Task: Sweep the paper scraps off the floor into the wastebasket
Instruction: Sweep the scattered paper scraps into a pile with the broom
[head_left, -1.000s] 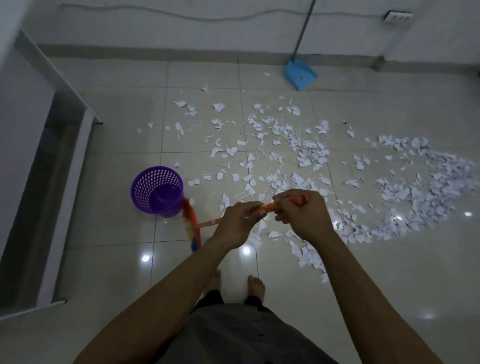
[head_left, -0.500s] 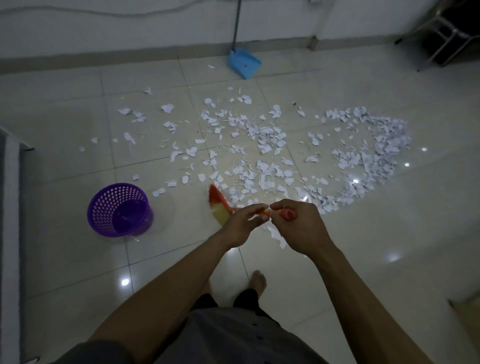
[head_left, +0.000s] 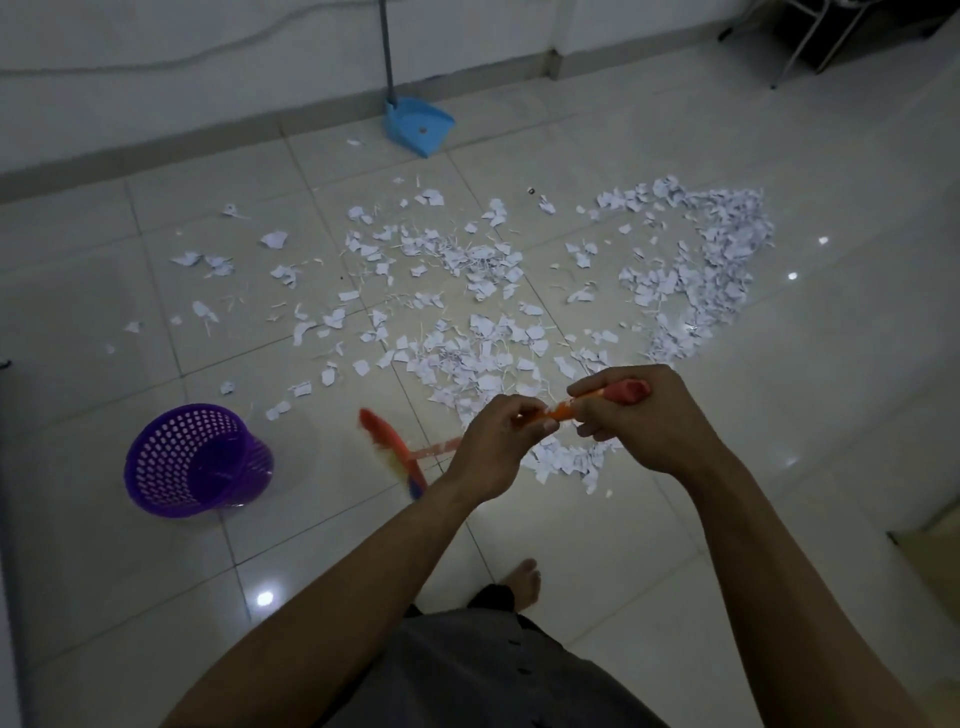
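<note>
Broom head has swung: half a second back the orange-and-yellow bristle head of the plastic broom (head_left: 392, 449) lay at the near edge of the white torn paper scraps (head_left: 467, 332); now it sits clear of them, blurred, between the scraps and the purple perforated plastic wastebasket (head_left: 195, 462). My read: a stroke toward the wastebasket, though few scraps appear to have travelled with it. Nearly all the paper is still on the floor; task barely begun.

Left hand (head_left: 493, 441) curled round the orange handle, fingers pressed together on it. Right hand (head_left: 639, 421) wrapped over the red handle end, fingers folded tight.

Wastebasket upright, left of the broom head, apart from it; nothing clearly visible inside. Scraps spread beyond and to its right.

Glossy pale tiled floor (head_left: 779, 519), lamp glints, dim room. Blue plastic dustpan (head_left: 418, 124) stands against the far wall, well beyond the wastebasket.
</note>
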